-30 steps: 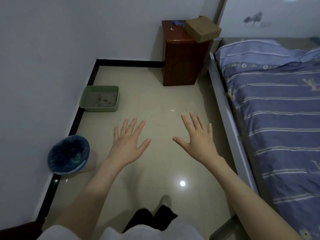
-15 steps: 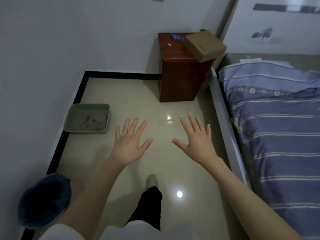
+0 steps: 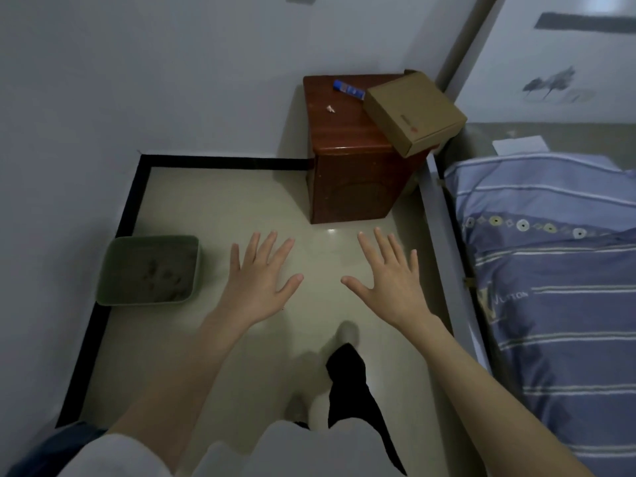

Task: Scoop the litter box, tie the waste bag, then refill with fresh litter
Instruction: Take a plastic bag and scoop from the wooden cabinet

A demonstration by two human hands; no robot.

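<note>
A green litter box (image 3: 113,249) sits on the tiled floor against the left wall, holding grey litter with several dark clumps. My left hand (image 3: 256,285) is held out flat in the air, fingers spread and empty, just right of the box. My right hand (image 3: 390,282) is held out the same way, fingers spread, holding nothing. A sliver of the blue-lined waste bin (image 3: 60,442) shows at the lower left edge, mostly hidden by my sleeve.
A brown wooden nightstand (image 3: 347,180) stands in the far corner with a cardboard box (image 3: 414,111) and a blue tube (image 3: 348,88) on top. A bed with striped blue bedding (image 3: 557,287) fills the right side. My leg and foot (image 3: 346,359) are on the floor.
The view has moved forward: the litter box and nightstand are nearer, and the bin has slid to the lower left edge. Both hands stay spread and empty.
</note>
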